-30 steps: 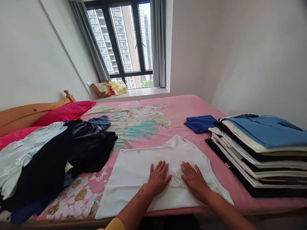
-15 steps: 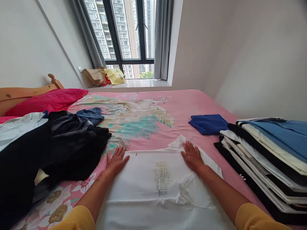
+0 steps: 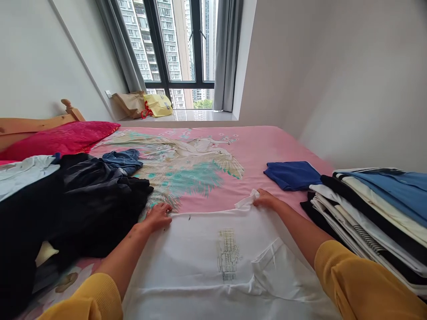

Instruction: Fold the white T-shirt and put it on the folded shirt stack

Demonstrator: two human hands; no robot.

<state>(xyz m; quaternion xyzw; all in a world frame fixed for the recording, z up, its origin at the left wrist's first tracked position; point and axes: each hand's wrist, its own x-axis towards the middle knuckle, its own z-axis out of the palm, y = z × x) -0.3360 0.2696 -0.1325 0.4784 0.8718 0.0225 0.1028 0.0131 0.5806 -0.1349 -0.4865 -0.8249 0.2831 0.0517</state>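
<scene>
A white T-shirt (image 3: 200, 258) with a printed building-like drawing lies spread on the bed in front of me, one sleeve folded over its right part. At its far left corner my left hand (image 3: 159, 217) is closed, the fingers curled around the cloth edge. My right hand (image 3: 266, 198) pinches the far right corner, where a narrow piece of cloth stands up a little. The tips of the right fingers are partly hidden by the fabric.
To the left is a heap of dark clothes (image 3: 100, 209) with jeans (image 3: 123, 161) behind it. A folded blue garment (image 3: 291, 174) and a tall stack of folded clothes (image 3: 370, 213) are on the right. The pink bedsheet (image 3: 260, 146) reaches toward the window.
Both hands lay flat on the shirt with fingers spread; now their fingers are curled on its far corners. The right hand has moved slightly farther away, and the T-shirt's far right corner is bunched.
</scene>
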